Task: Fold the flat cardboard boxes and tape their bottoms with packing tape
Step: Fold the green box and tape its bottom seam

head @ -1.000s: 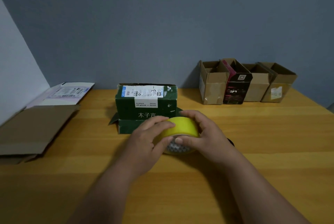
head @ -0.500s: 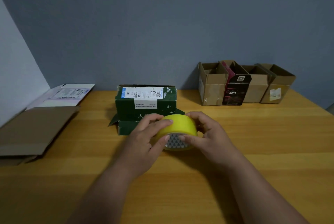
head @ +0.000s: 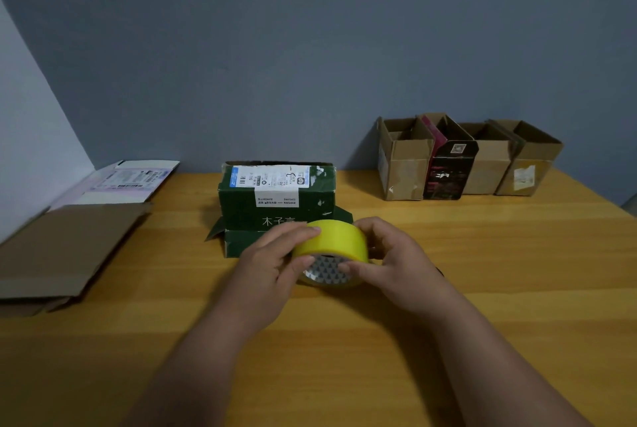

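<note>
A yellow roll of packing tape (head: 336, 240) is held between both hands a little above the wooden table (head: 482, 288). My left hand (head: 272, 261) grips its left side, fingers over the top and thumb on the patterned core. My right hand (head: 389, 257) grips the right side, thumb also at the core. Just behind the roll stands a folded dark green box (head: 275, 199) with a white shipping label, one flap lying toward me.
Flat brown cardboard (head: 65, 250) and a flat white box (head: 127, 182) lie at the left edge. Several folded boxes (head: 465, 161), brown and one black, stand open in a row at the back right against the grey wall.
Both hands have raised the tape roll slightly and tilted it, so the patterned core now faces me more. The boxes have not moved.
</note>
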